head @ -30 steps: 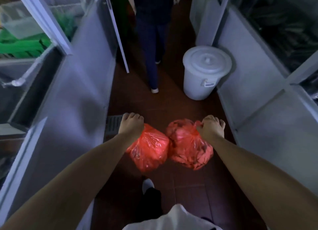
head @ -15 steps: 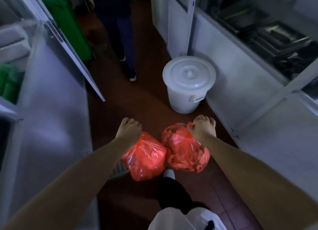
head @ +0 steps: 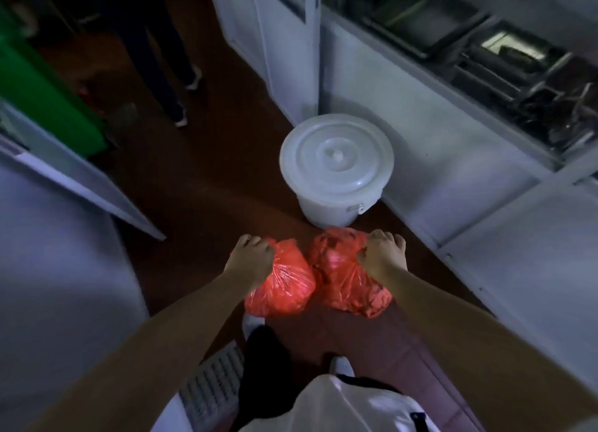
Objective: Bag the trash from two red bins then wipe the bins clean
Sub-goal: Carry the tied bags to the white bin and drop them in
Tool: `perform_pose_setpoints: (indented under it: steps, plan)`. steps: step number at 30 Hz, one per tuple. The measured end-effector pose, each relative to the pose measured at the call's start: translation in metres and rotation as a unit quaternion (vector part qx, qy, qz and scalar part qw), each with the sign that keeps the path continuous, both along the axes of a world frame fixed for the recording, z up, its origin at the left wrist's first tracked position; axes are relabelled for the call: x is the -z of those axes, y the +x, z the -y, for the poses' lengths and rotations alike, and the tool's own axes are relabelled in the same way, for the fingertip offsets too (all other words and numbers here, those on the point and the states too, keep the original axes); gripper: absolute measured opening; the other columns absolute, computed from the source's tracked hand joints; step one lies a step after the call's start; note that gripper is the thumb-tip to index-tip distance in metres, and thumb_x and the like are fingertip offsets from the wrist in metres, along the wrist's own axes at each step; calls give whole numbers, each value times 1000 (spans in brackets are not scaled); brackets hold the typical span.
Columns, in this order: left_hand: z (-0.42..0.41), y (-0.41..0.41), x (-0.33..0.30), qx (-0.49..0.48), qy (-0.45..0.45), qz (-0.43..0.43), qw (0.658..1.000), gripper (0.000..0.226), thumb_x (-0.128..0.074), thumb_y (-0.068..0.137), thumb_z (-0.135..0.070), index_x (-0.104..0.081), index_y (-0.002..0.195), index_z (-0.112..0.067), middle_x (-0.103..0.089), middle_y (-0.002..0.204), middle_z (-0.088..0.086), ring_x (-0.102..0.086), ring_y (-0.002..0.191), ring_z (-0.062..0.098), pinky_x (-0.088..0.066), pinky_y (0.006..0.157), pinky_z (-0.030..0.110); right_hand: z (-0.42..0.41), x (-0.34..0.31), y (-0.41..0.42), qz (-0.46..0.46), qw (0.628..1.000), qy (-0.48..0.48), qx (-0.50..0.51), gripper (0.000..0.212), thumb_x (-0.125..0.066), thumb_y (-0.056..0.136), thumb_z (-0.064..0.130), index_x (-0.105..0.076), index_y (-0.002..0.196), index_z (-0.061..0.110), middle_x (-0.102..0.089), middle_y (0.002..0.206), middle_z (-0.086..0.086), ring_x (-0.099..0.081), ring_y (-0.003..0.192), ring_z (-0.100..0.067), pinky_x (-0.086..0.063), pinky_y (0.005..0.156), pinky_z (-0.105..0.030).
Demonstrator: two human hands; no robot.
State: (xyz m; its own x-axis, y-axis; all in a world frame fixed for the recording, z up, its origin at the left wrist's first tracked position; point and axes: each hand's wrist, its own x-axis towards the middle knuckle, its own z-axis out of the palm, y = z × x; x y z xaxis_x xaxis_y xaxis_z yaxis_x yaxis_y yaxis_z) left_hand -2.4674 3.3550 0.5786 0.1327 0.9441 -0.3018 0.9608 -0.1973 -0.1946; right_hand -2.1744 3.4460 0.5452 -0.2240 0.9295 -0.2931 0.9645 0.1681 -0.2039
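I hold 2 bags. My left hand [head: 250, 258] grips neck of full red plastic trash bag [head: 284, 286], fingers curled tight. My right hand [head: 382, 257] grips second red plastic bag [head: 349, 283] same way. Both hang touching, just in front of white round lidded bucket [head: 336, 163]. Held by necks so nothing spills, I think.
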Motion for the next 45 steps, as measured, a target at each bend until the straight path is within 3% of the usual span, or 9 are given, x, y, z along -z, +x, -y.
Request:
perform_pose_setpoints:
  steps: [11, 16, 25, 34, 39, 42, 45]
  plan:
    - [-170, -55, 50, 193, -18, 51, 980, 12, -71, 75, -20, -71, 85, -14, -67, 83, 2, -62, 88, 25, -45, 93, 39, -47, 26, -52, 4, 967, -18, 255, 31, -58, 86, 40, -70, 107, 20, -59, 118, -3, -51, 118, -28, -29, 110, -45]
    - [-204, -52, 96, 226, -37, 75, 971, 8, -68, 78, -19, -69, 84, -14, -66, 84, 2, -61, 89, 26, -42, 93, 41, -53, 58, -61, -14, 945, -34, 325, 28, -59, 87, 34, -68, 108, 17, -58, 119, -5, -50, 119, -29, -30, 111, -47]
    - [-245, 0, 292, 174, -55, 127, 975, 10, -66, 80, -22, -71, 82, -14, -68, 82, 3, -62, 87, 28, -45, 86, 41, -54, 255, -31, -29, 902, -79, 424, 22, -58, 91, 31, -69, 105, 18, -55, 117, -1, -49, 116, -24, -30, 112, -46]
    - [-236, 30, 466, 172, -68, 131, 974, 12, -59, 89, -26, -67, 89, -17, -67, 93, 1, -60, 96, 24, -41, 88, 38, -18, 427, -17, -52, 836, -135, 529, 26, -56, 92, 27, -68, 110, 12, -56, 118, -6, -55, 106, -30, -49, 88, -42]
    - [-236, 36, 490, 160, -85, 134, 974, 17, -59, 89, -27, -65, 102, -18, -64, 104, 0, -57, 102, 25, -43, 88, 40, -14, 456, -9, -67, 803, -147, 573, 28, -53, 93, 19, -62, 118, 13, -58, 121, -6, -57, 97, -26, -44, 74, -34]
    - [-233, 31, 481, 179, -95, 139, 969, 31, -64, 86, -26, -63, 116, -18, -63, 112, 1, -56, 108, 27, -43, 92, 42, -13, 448, -14, -63, 797, -145, 583, 33, -51, 93, 12, -58, 125, 16, -57, 123, -6, -58, 101, -29, -40, 73, -33]
    - [-240, 31, 463, 210, -90, 142, 963, 30, -63, 87, -24, -65, 116, -19, -66, 105, 1, -58, 103, 27, -42, 92, 42, -23, 430, -20, -78, 803, -151, 571, 33, -49, 90, 5, -62, 118, 15, -55, 122, -5, -58, 101, -30, -42, 75, -34]
